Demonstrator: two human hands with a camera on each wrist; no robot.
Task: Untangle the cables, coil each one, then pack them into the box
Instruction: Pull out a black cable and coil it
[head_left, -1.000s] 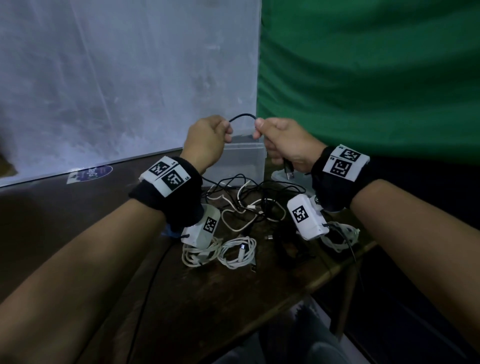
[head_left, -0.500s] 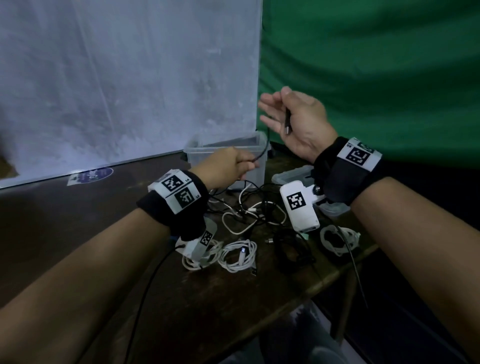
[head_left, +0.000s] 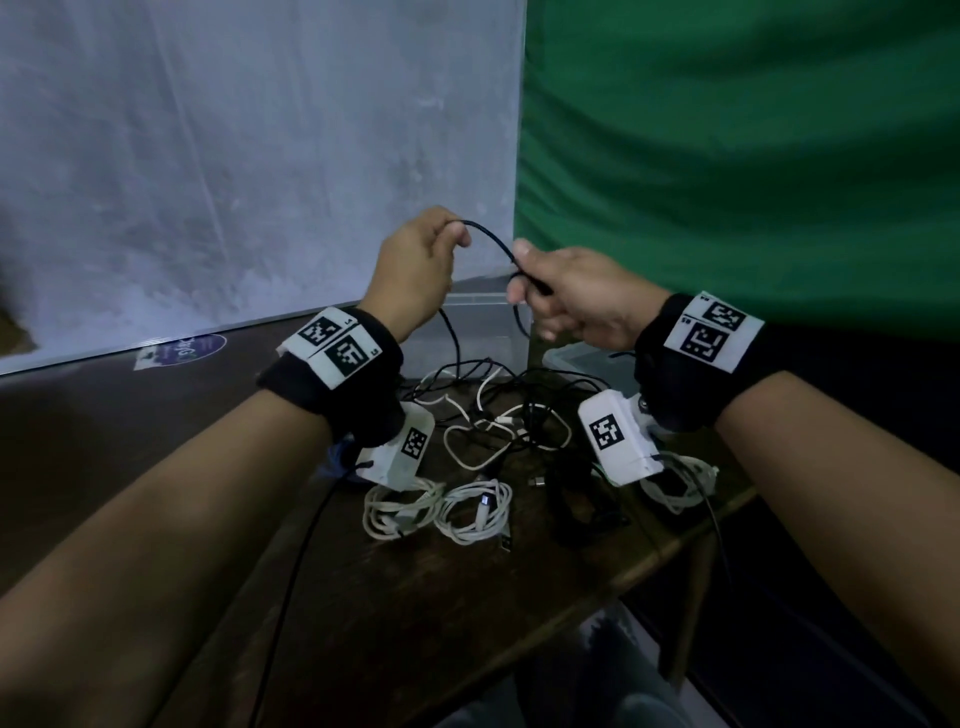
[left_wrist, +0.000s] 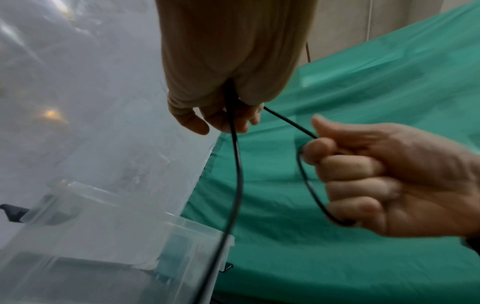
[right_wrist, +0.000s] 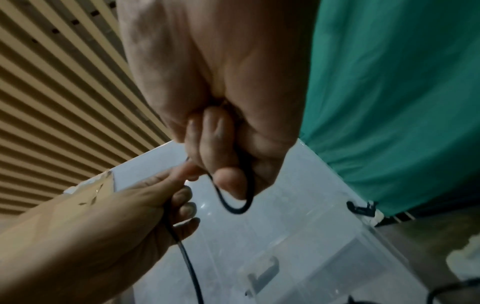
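Observation:
A thin black cable (head_left: 493, 241) arcs between both raised hands above the clear plastic box (head_left: 478, 332). My left hand (head_left: 415, 265) pinches it at the top, and the cable (left_wrist: 237, 174) hangs from that hand down toward the tangle. My right hand (head_left: 566, 296) grips a small loop of the same cable (right_wrist: 233, 205) in its curled fingers (left_wrist: 350, 164). On the table a tangle of black and white cables (head_left: 498, 421) lies in front of the box. Two coiled white cables (head_left: 441, 509) lie nearer me.
The box lid (head_left: 587, 364) lies right of the box. Another white coil (head_left: 675, 483) and a black coil (head_left: 576, 499) sit near the table's right edge (head_left: 675, 545). A grey panel (head_left: 260, 156) and a green cloth (head_left: 727, 156) stand behind.
My left hand rose from the tangle to pinch the cable up high. My right hand dropped, closed from an open palm, and now grips a loop of the cable.

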